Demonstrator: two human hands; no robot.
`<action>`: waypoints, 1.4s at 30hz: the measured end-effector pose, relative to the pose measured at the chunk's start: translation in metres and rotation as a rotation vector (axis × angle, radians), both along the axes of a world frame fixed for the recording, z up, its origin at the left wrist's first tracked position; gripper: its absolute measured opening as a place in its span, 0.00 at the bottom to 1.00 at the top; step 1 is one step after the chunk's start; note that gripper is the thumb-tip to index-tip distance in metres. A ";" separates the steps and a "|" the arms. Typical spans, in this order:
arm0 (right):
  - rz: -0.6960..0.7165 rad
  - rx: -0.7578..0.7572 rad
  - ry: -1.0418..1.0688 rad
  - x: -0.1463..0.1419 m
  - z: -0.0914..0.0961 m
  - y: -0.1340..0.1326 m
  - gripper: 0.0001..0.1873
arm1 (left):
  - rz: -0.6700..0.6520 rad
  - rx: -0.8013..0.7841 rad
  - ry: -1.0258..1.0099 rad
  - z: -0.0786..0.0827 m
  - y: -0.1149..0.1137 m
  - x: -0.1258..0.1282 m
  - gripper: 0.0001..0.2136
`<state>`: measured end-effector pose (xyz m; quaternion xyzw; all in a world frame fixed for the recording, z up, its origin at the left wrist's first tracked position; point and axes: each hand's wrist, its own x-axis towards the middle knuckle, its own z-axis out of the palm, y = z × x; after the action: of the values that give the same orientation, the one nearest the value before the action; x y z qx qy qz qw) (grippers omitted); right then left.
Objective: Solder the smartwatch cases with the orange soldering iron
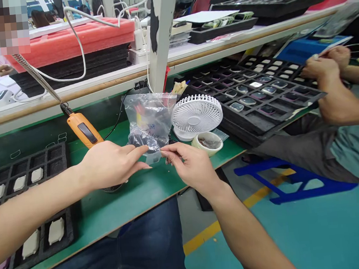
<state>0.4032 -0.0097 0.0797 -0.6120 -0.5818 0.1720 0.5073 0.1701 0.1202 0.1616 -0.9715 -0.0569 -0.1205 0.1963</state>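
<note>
A clear plastic bag (149, 120) with dark and coloured parts inside stands on the green bench (134, 197). My left hand (111, 163) reaches to its lower edge, fingers stretched, tips touching the bag. My right hand (190, 165) pinches the bag's bottom corner at a small white label (154, 157), and a small thin item shows between its fingers. An orange electric screwdriver (83, 130) hangs on a cable just behind my left hand.
A small white fan (196, 115) and a tape roll (211, 142) stand right of the bag. A black tray (26, 181) with white parts lies at left. Another person's hands (321, 65) work over a black tray (257, 90) at right. A blue stool (284, 177) stands on the floor.
</note>
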 end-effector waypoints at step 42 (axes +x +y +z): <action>-0.133 -0.373 0.273 0.050 -0.079 -0.058 0.21 | -0.235 0.082 0.125 -0.028 -0.042 -0.057 0.15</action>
<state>0.4532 -0.0677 0.0005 -0.7033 -0.4241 0.3239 0.4696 0.1131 0.0779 0.1335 -0.9682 0.0744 -0.0842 0.2235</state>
